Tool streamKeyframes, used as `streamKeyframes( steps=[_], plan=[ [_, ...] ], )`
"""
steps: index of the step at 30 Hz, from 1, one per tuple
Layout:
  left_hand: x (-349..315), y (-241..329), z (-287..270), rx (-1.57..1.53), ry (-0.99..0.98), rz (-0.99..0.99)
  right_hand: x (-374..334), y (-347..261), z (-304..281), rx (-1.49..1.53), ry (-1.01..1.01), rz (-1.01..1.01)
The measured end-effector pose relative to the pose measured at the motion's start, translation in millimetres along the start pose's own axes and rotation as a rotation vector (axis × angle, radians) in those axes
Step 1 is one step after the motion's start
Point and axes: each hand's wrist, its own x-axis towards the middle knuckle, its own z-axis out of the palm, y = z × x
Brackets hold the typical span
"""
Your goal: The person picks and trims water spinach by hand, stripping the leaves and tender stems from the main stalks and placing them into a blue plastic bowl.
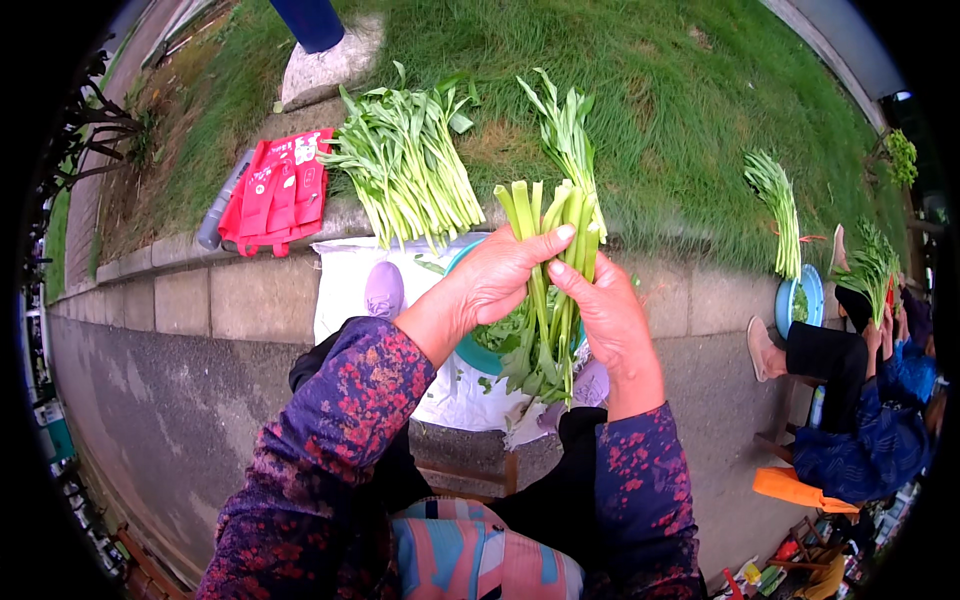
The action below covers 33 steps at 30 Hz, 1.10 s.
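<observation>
A bunch of leafy green stalks [545, 350] is gripped between my two hands, cut ends up and leaves hanging down. My left hand [495, 275] closes round it from the left, thumb across the stalks. From the right my right hand [615, 318] holds the same bunch, its thumb near the left one. Below them a teal basin [470, 352] with loose leaves in it is partly hidden by my hands. Beyond, a large pile of greens [415, 170] lies on the kerb, with a smaller bunch [568, 140] to its right.
The basin stands on a white sheet [345, 290] between my shoes. A red bag [280, 190] and a grey bottle [225, 200] lie on the kerb at left. To the right another person [850, 440] sits holding greens [868, 265] beside a blue basin [812, 290].
</observation>
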Motion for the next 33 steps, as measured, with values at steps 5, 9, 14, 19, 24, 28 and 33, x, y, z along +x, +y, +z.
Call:
streamKeyframes(
  steps=[5, 9, 14, 19, 24, 28, 33],
  plan=[
    [-3, 3, 0, 0.012, -0.079, -0.002, -1, -1, 0, -0.026, -0.015, -0.031],
    [-3, 4, -5, 0.095, -0.136, -0.023, -5, -6, -4, -0.121, -0.098, -0.035],
    [-9, 6, 1, 0.208, -0.140, -0.040, -7, -12, -5, -0.203, -0.224, -0.030],
    [-14, 12, 7, 0.282, -0.273, -0.086, -9, -13, -9, -0.252, -0.355, 0.023],
    [-14, 8, 1, 0.296, -0.251, -0.118, -11, -12, -7, -0.343, -0.376, 0.051],
    [-10, 1, -2, 0.243, -0.153, -0.026, -6, -8, -2, -0.232, -0.334, -0.032],
    [-10, 7, -1, 0.113, -0.040, 0.043, -4, -12, 0, 0.047, -0.216, -0.067]
  ],
)
